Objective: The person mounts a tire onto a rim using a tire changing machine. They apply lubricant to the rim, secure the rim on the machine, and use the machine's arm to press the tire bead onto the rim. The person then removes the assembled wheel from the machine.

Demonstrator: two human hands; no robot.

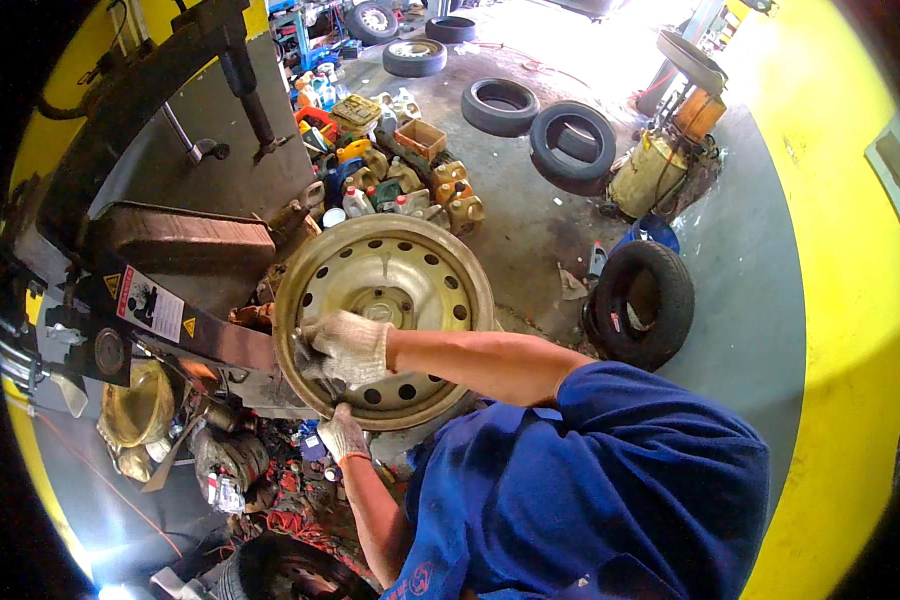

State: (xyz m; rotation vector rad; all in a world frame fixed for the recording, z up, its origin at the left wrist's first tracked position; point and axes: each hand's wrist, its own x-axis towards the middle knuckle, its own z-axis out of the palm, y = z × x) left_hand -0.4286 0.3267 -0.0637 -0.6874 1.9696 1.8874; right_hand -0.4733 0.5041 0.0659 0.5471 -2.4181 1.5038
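A dusty steel wheel rim [440,270] without a tire lies in front of me, with a ring of round holes around its center. My right hand [348,348], in a pale knit glove, reaches over its left part, fingers closed around a dark metal hand tool [302,352]. The glove hides most of that tool, so its exact kind does not show. My left hand [344,436], gloved too, is closed at the rim's near left edge, just below the right hand. Its fingers are partly hidden there.
A dark machine arm [245,85] and a machine body with a warning label [150,305] stand at left. Beyond the rim are several jugs [400,175] and loose tires [572,145]. Another tire [642,305] leans at right near a tank [648,175]. Clutter [290,500] covers the lower left.
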